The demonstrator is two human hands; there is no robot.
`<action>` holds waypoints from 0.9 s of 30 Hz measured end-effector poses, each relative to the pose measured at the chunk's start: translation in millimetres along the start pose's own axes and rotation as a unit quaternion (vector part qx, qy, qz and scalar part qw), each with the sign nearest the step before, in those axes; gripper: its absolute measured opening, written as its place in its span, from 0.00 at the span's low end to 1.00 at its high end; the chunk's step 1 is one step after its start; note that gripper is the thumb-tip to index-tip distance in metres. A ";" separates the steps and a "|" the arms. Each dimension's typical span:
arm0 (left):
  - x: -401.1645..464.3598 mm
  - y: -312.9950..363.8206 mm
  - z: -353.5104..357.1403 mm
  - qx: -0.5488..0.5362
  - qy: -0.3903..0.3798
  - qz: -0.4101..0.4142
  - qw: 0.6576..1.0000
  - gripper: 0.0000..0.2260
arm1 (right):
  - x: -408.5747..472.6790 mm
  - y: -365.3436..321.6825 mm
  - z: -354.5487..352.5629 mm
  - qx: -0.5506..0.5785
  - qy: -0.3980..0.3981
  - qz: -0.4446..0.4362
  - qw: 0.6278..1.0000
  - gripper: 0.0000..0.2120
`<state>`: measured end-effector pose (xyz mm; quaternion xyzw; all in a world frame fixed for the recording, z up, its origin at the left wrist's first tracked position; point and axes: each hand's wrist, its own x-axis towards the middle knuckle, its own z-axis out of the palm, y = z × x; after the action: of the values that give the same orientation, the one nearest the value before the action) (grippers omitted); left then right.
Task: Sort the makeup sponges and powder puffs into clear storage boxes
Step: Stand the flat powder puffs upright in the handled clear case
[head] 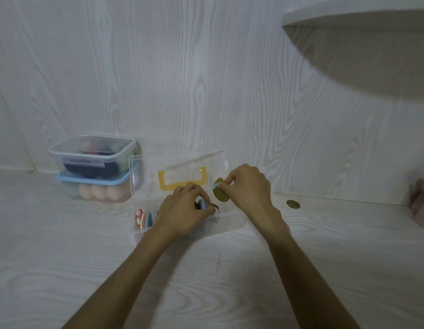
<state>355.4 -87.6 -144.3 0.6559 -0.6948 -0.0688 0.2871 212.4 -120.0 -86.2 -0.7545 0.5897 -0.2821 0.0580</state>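
Observation:
A clear storage box (pixel 232 225) with its lid (pixel 182 162) raised and a yellow handle (pixel 182 184) lies at the desk's middle. Several flat powder puffs (pixel 144 219) in pink, cream and blue stand on edge in its left half. My left hand (pixel 185 210) reaches into the box and pinches a blue puff (pixel 202 204) with a brown ribbon. My right hand (pixel 246 186) holds an olive-green puff (pixel 220 194) by its edge just above the box's right part.
Two closed boxes (pixel 92 169) are stacked at the back left; the lower one, with a blue lid, holds peach sponges (pixel 99 194). A round hole (pixel 293 204) is in the desk at the right. Pinkish objects (pixel 422 205) sit at the far right. A shelf (pixel 358 22) overhangs top right.

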 end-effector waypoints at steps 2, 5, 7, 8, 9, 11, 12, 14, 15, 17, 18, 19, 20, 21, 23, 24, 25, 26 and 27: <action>-0.1 -0.2 0.8 -0.001 -0.001 0.002 1.000 0.08 | -2.3 -3.3 4.7 -0.015 -0.005 -0.010 1.000 0.13; -0.8 -1.1 0.9 0.003 0.007 0.008 1.000 0.08 | -3.3 -5.1 13.3 -0.055 -0.036 -0.022 0.998 0.10; -0.7 -2.3 1.3 0.004 0.009 0.010 1.000 0.09 | -3.0 -4.1 18.8 -0.085 -0.103 -0.001 0.991 0.10; -0.8 -2.5 1.4 0.005 0.007 0.011 1.000 0.09 | -2.3 -3.0 19.8 -0.081 -0.147 0.016 0.986 0.11; -0.8 -2.9 1.5 0.005 0.005 0.010 1.000 0.09 | -0.8 -1.6 18.8 -0.061 -0.192 0.030 0.979 0.13; -0.3 -3.3 1.3 0.007 0.000 0.011 1.000 0.10 | 3.7 1.4 11.5 -0.003 -0.261 0.048 0.964 0.13; 0.1 -3.5 0.9 0.008 -0.006 0.012 1.000 0.12 | 5.7 2.7 6.8 0.021 -0.286 0.056 0.956 0.12; 1.0 -3.8 0.2 0.014 -0.029 0.014 0.999 0.19 | 8.3 6.8 0.2 0.082 -0.316 0.073 0.942 0.14; 0.8 -3.6 -0.4 0.016 -0.043 0.014 0.999 0.25 | 9.8 8.9 -0.3 0.118 -0.326 0.081 0.935 0.17; 0.5 -3.6 -0.6 0.024 -0.061 0.012 0.998 0.32 | 11.9 10.9 0.9 0.168 -0.338 0.095 0.921 0.23; 0.9 -3.2 -0.4 0.028 -0.062 0.009 0.998 0.32 | 12.0 11.9 2.2 0.180 -0.343 0.100 0.917 0.25; 1.4 -3.0 0.3 0.028 -0.059 0.004 0.998 0.30 | 11.5 12.7 2.8 0.187 -0.348 0.102 0.913 0.26; 2.0 -2.7 0.9 0.028 -0.051 0.000 0.998 0.26 | 10.9 13.0 2.7 0.193 -0.355 0.101 0.909 0.26; 2.4 -2.1 1.4 0.025 -0.040 -0.003 0.999 0.22 | 10.5 12.9 2.1 0.196 -0.362 0.097 0.906 0.27; 3.3 -0.4 2.6 0.021 -0.029 -0.004 0.999 0.16 | 12.7 14.0 -3.4 0.196 -0.357 0.084 0.909 0.26; 3.5 0.6 2.9 0.016 -0.029 -0.004 0.999 0.14 | 15.9 16.3 -8.1 0.197 -0.334 0.080 0.919 0.24; 2.1 -0.5 2.0 0.011 -0.031 -0.004 0.999 0.14 | 20.2 19.8 -12.2 0.202 -0.292 0.080 0.931 0.21; 1.9 1.5 2.2 0.005 -0.035 0.000 0.999 0.13 | 24.3 29.7 -19.6 0.213 -0.237 0.088 0.944 0.18; 1.3 3.0 2.6 0.002 -0.035 0.003 0.999 0.13 | 28.2 44.2 -24.9 0.221 -0.178 0.099 0.954 0.15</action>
<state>351.6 -89.2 -144.6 0.6517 -0.7063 -0.0898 0.2616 166.3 -153.0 -73.9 -0.6987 0.5642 -0.2594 0.3552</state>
